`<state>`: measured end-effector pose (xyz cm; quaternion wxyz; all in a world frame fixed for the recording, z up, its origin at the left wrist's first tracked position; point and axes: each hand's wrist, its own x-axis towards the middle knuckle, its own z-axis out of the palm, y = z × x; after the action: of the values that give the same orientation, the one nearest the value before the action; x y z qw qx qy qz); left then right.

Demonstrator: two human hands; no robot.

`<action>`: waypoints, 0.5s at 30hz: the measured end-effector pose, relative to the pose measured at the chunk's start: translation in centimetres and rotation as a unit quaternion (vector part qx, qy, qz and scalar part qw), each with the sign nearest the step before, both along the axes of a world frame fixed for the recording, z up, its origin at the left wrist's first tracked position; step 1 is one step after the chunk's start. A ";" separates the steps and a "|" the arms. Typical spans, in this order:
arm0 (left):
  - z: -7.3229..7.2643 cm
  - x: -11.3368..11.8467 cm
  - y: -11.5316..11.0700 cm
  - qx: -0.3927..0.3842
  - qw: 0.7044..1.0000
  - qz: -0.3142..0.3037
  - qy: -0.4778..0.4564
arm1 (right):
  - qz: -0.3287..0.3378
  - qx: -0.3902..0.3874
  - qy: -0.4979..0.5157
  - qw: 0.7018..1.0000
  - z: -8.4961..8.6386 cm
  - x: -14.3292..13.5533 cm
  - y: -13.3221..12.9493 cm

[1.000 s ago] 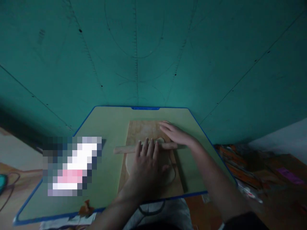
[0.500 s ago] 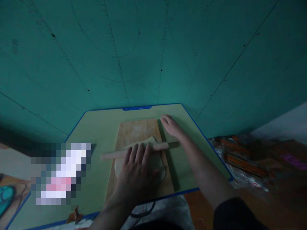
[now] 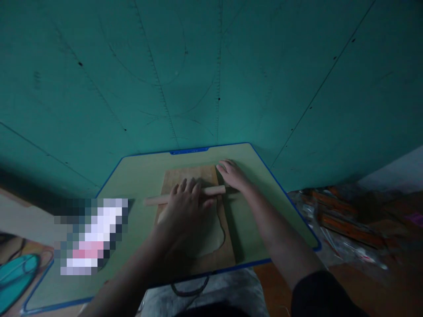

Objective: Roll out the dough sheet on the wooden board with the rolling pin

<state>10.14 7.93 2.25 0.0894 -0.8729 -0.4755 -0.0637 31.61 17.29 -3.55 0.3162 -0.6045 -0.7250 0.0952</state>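
Observation:
My left hand (image 3: 187,207) lies across a wooden rolling pin (image 3: 213,190), its fingers bent over the top. Under and in front of the pin spreads a flat, pale sheet of dough (image 3: 208,237). The dough rests on a wooden cutting board (image 3: 228,246), and my left hand and forearm hide part of it. At the board's far right corner is my right hand (image 3: 233,175), its fingers extended and lightly bent against the board's edge. No object shows in that hand.
The board lies on a pale green table (image 3: 261,220) with a blue rim, against a green wall (image 3: 264,88). A blurred-out white and pink item (image 3: 95,233) is at the left. Plastic-wrapped packages (image 3: 350,229) lie lower right, and a turquoise object (image 3: 18,277) lower left.
My left hand has rolled the pin away from me toward the board's far end, uncovering more dough. The right hand now sits against the board's corner, slightly further left.

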 end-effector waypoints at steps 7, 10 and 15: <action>-0.8 -0.7 -4.6 0.043 0.999 -0.019 0.026 | -0.010 0.013 0.028 0.999 -0.4 -0.5 0.5; -0.3 0.4 -0.8 0.022 0.999 -0.009 0.027 | -0.008 0.032 0.047 0.998 -0.3 -0.4 0.7; 0.7 1.4 3.5 -0.046 0.997 0.041 0.037 | -0.024 0.073 0.077 0.994 0.5 0.4 1.1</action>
<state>11.55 11.45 2.91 0.0695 -0.8577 -0.5094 -0.0057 32.05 18.41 -3.04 0.4162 -0.5883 -0.6886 0.0802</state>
